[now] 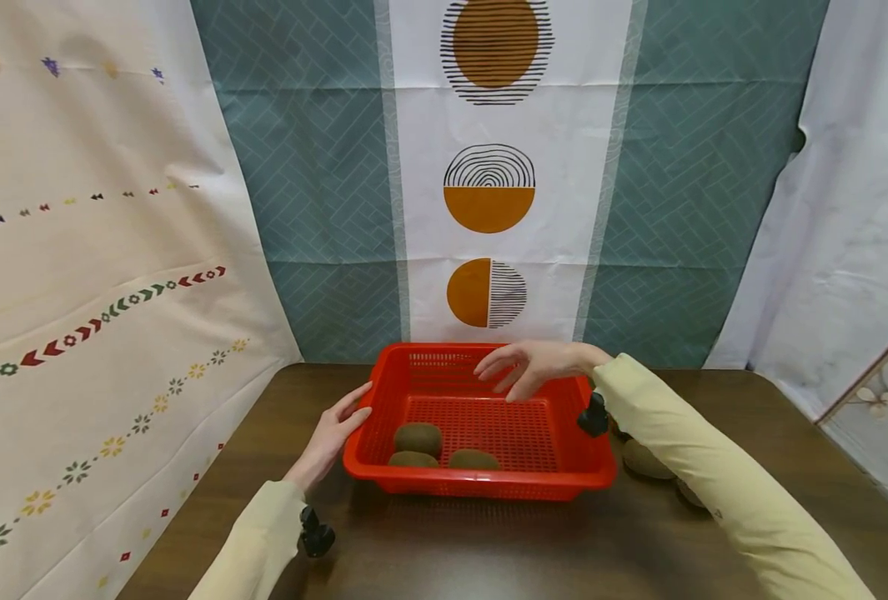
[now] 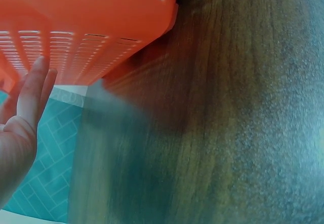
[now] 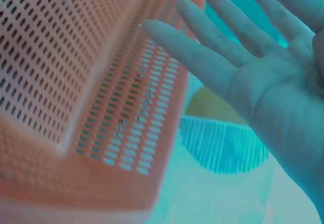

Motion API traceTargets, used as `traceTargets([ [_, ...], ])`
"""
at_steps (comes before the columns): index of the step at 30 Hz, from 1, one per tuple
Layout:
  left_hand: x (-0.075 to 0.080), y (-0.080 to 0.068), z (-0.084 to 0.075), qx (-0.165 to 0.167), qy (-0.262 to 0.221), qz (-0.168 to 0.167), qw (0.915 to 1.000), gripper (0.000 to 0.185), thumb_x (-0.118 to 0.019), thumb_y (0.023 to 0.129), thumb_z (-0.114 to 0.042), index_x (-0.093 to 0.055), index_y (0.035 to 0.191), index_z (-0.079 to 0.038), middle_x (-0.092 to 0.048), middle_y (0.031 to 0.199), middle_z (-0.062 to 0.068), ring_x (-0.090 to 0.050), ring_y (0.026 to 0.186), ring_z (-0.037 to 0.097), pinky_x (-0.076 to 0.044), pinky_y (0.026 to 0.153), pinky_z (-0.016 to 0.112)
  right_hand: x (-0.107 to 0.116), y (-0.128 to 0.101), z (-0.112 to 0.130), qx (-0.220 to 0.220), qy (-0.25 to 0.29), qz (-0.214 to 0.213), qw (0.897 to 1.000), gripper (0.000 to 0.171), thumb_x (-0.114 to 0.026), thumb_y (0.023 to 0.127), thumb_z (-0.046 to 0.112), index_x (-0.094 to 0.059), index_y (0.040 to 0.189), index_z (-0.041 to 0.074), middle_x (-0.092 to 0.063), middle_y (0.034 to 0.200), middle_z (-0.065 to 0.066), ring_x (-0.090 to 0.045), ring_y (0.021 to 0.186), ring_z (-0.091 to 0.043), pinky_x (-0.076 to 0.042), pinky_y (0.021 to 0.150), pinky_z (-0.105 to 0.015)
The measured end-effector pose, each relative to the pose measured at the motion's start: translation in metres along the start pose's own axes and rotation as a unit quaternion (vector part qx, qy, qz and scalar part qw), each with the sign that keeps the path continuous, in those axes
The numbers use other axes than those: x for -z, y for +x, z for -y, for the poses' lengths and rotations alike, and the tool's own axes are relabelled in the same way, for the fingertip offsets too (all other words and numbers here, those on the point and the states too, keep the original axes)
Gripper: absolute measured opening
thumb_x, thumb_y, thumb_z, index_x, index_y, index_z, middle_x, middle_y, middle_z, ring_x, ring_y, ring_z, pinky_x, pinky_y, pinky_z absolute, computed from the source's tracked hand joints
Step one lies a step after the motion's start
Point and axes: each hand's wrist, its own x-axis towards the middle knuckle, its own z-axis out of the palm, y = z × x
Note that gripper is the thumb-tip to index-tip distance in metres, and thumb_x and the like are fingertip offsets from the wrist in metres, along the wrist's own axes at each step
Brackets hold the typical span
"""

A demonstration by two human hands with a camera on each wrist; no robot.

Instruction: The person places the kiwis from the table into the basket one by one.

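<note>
Resting flat against the red basket, our left hand is touching the left wall with straight fingers, holding nothing (the left wrist view is showing the fingertips laid along the slotted side). Just right of that hand, inside the basket, three kiwis are lying close together near the front wall, on the perforated floor. Farther right and higher, our right hand is hovering over the back half of the basket with its fingers spread wide and empty, palm toward the mesh. Right of this hand, outside the basket, more kiwis are sitting on the dark wooden table, partly hidden by our pale yellow sleeve.
</note>
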Motion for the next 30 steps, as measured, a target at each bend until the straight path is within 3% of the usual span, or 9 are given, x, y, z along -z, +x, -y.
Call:
traceTargets([
  [9, 0.001, -0.003, 0.000, 0.003, -0.009, 0.004, 0.9999, 0.051, -0.055, 0.091, -0.018, -0.037, 0.138, -0.014, -0.044, 0.130, 0.019, -0.053, 0.104, 0.034, -0.048, 0.078, 0.041, 0.015, -0.047, 0.000, 0.036, 0.041, -0.133, 0.990, 0.052, -0.063, 0.085, 0.006, -0.042, 0.133, 0.006, -0.042, 0.129, -0.020, -0.051, 0.107, -0.033, -0.045, 0.080, -0.049],
  [15, -0.002, -0.004, -0.008, 0.009, -0.018, 0.005, 0.9998, 0.051, -0.054, 0.092, -0.015, -0.036, 0.139, -0.012, -0.042, 0.131, 0.020, -0.051, 0.107, 0.036, -0.047, 0.079, 0.042, 0.024, -0.076, -0.013, 0.058, 0.057, -0.229, 0.970, 0.047, -0.059, 0.088, 0.006, -0.042, 0.131, -0.002, -0.042, 0.126, -0.028, -0.053, 0.104, -0.033, -0.041, 0.082, -0.053],
  [19, -0.002, -0.005, -0.008, 0.013, -0.016, 0.006, 0.9998, 0.052, -0.054, 0.092, -0.014, -0.034, 0.140, -0.011, -0.041, 0.132, 0.021, -0.050, 0.107, 0.037, -0.047, 0.079, 0.041, 0.026, -0.096, -0.026, 0.057, 0.059, -0.284, 0.955, 0.047, -0.060, 0.087, 0.008, -0.042, 0.129, -0.005, -0.044, 0.124, -0.028, -0.055, 0.102, -0.029, -0.043, 0.082, -0.050],
  [23, -0.001, -0.002, -0.001, 0.005, -0.009, -0.001, 0.9999, 0.051, -0.055, 0.091, -0.018, -0.037, 0.138, -0.015, -0.044, 0.130, 0.018, -0.053, 0.105, 0.033, -0.047, 0.078, 0.041, 0.027, -0.118, -0.041, 0.065, 0.057, -0.301, 0.950, 0.045, -0.057, 0.089, 0.005, -0.040, 0.128, -0.010, -0.049, 0.121, -0.024, -0.056, 0.102, -0.025, -0.046, 0.080, -0.044],
  [30, -0.001, -0.001, -0.002, 0.005, -0.010, -0.001, 0.9999, 0.050, -0.056, 0.090, -0.020, -0.039, 0.138, -0.016, -0.046, 0.129, 0.016, -0.054, 0.103, 0.032, -0.048, 0.078, 0.042, 0.030, -0.157, -0.074, 0.097, 0.081, -0.284, 0.951, 0.038, -0.046, 0.093, -0.001, -0.036, 0.128, -0.013, -0.056, 0.115, -0.010, -0.055, 0.105, -0.024, -0.046, 0.081, -0.042],
])
